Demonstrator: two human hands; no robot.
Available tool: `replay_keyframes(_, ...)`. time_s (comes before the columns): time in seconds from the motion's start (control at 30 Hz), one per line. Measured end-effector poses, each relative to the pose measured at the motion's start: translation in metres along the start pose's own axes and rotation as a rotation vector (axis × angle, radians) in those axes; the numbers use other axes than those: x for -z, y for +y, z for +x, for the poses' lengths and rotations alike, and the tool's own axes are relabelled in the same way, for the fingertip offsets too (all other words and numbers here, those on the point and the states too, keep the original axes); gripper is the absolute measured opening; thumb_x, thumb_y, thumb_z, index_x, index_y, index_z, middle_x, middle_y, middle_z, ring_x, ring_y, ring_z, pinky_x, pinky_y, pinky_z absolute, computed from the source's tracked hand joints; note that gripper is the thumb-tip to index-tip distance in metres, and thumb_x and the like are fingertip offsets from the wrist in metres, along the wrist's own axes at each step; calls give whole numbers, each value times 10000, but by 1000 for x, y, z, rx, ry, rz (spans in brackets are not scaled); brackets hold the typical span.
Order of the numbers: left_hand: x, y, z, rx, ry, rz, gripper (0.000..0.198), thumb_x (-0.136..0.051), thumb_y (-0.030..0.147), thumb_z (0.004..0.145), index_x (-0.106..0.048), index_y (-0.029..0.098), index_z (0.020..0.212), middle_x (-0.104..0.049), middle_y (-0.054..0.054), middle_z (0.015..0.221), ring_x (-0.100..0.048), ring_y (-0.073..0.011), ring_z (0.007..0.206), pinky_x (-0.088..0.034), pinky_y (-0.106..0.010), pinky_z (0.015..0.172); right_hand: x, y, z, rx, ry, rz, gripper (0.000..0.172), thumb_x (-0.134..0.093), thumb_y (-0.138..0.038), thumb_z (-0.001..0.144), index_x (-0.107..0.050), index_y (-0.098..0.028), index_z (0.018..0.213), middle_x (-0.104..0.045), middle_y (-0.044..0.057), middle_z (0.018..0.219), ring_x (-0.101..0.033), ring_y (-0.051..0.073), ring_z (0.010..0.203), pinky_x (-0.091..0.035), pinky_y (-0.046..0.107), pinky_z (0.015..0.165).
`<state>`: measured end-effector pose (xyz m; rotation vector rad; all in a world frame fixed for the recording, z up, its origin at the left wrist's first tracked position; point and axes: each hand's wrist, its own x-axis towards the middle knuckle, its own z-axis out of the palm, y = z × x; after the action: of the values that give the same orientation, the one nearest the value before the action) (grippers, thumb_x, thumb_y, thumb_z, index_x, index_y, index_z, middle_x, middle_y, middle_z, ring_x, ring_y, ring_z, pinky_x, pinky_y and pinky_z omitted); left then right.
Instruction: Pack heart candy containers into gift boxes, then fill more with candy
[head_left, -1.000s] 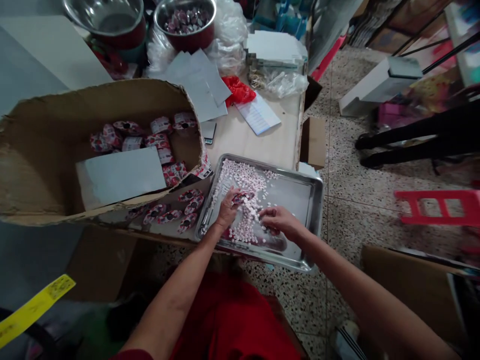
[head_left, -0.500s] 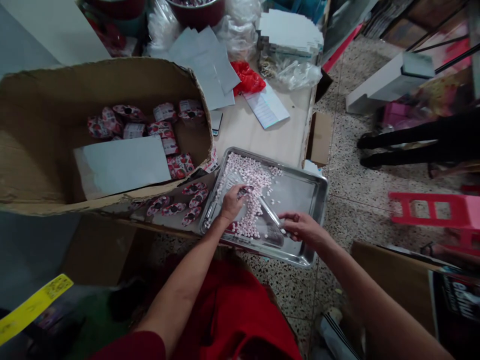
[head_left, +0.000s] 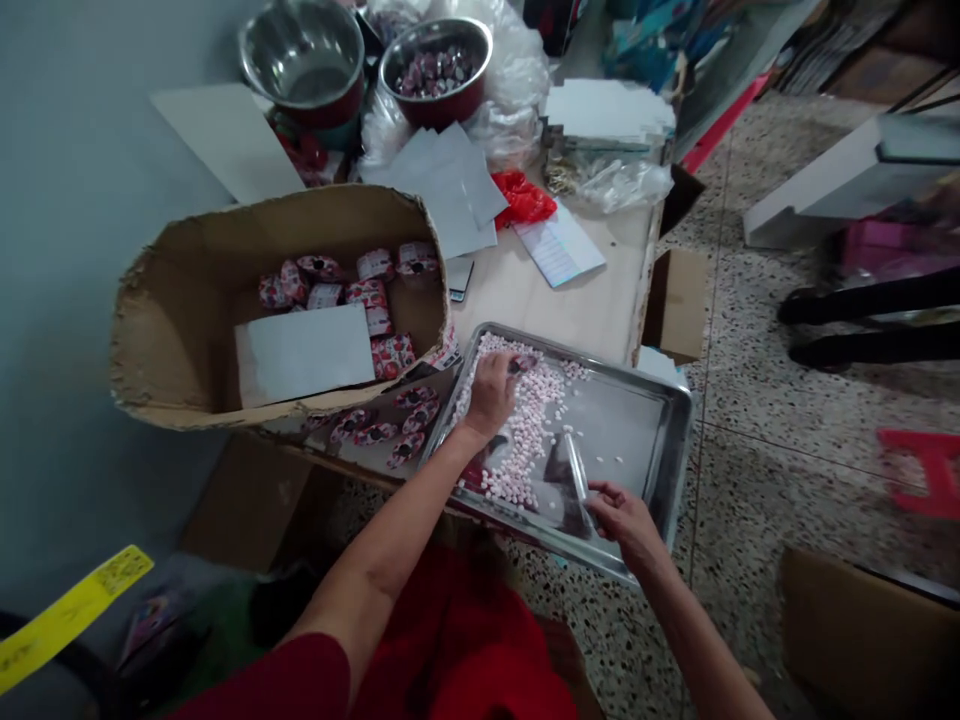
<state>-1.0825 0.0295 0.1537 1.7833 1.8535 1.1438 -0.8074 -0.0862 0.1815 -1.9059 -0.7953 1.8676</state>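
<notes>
A shallow metal tray [head_left: 637, 400] holds a spread of small pale pink balls [head_left: 529, 430], heaped toward its left side. My left hand [head_left: 491, 395] is over the heap, its fingers closed round a small pink-and-dark packet [head_left: 523, 364] that is partly hidden. In the right half of the tray, my right hand [head_left: 619, 515] grips the near end of a clear, straight plastic piece [head_left: 576, 468], which leans with its far end up. A few loose balls lie near that piece, apart from the heap.
Left of the tray stands a cut-open cardboard box [head_left: 187, 260] with patterned packets [head_left: 367, 295] and a white board [head_left: 304, 355]. More packets [head_left: 375, 433] lie beside it. Behind are metal bowls [head_left: 435, 70], white sheets [head_left: 450, 185] and a red plastic bag [head_left: 523, 198]. A person's legs [head_left: 877, 320] show at right.
The plastic piece in my right hand has moved right, away from the heap, and tilted up. My left hand has shifted toward the tray's far side. The whole view has swung slightly.
</notes>
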Motion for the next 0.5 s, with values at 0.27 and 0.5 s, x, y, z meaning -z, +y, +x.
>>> replay_keyframes(0.27,-78,-49,176,220,-71,33,298,-676,47,882,-624,155,1155,-683,-163,1238,-607,-278,1199,-445,-417,1084,-10,22,-3,86,122,-100,592,-734,-492,634,-673,-135,1102,-495,-105,512,-465,117,412,-348,246,446)
replay_keyframes(0.5,-19,11,135,239,-25,64,513,-673,-12,845,-603,174,1318,-635,-190,1356,-600,-290,1257,-474,-413,1119,-1,46,7,161,229,-293,682,-660,-574,688,-671,-106,1185,-585,-62,549,-556,171,473,-446,294,542)
